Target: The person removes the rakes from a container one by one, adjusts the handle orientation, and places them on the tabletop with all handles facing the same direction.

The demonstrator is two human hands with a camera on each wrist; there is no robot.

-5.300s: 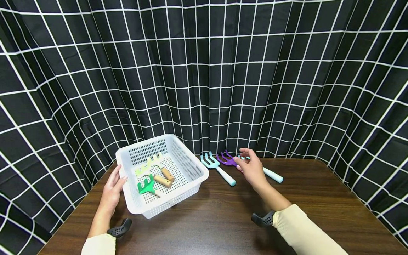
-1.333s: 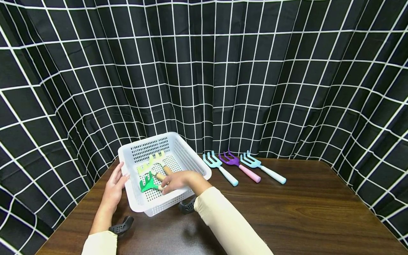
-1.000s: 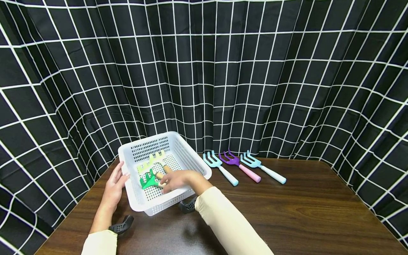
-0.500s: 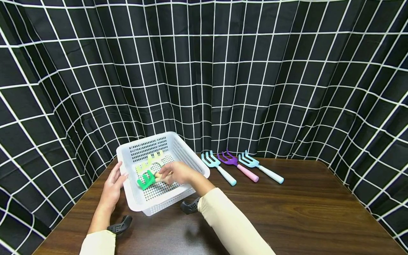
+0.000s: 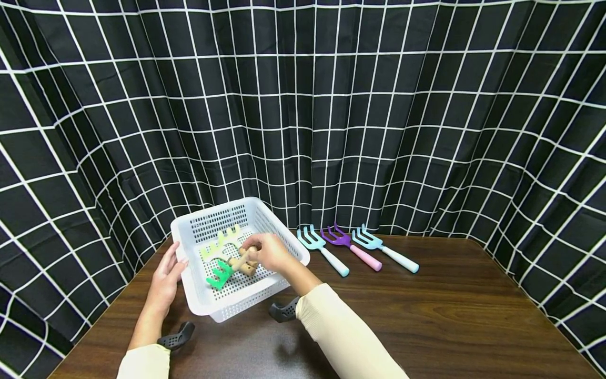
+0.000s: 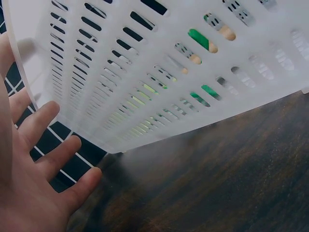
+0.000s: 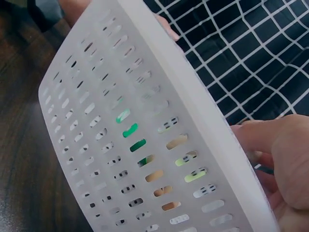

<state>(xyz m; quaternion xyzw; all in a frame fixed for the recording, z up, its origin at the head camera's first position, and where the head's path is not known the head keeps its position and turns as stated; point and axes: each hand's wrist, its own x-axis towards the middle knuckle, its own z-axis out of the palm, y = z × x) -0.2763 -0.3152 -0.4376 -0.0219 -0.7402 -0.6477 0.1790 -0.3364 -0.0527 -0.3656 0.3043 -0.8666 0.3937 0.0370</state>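
Note:
A white perforated plastic basket (image 5: 201, 302) stands tilted on the table at left. At its left rim my left hand (image 5: 163, 281) grips the edge; in the left wrist view several fingers of that hand (image 6: 48, 169) spread along the outside wall. Inside the basket, my right hand (image 5: 267, 252) pinches the pale handle of a green hand rake (image 5: 220, 275), its tines pointing left and down. Beneath that handle lie tools with wooden handles (image 5: 246, 269) and pale yellow-green tines (image 5: 220, 243). In the right wrist view the basket's wall hides most of the rake.
Right of the basket, three hand rakes lie in a row on the brown wooden table (image 5: 450, 305): a light blue one (image 5: 333, 260), a purple one with a pink handle (image 5: 364, 258), and another light blue one (image 5: 400, 259). A black curtain with white grid lines (image 5: 303, 116) hangs behind.
Earlier my right hand was by the rakes at right, then reached into the basket. Since then it has taken the green rake's handle and lifted that end upward. My left hand stays at the rim.

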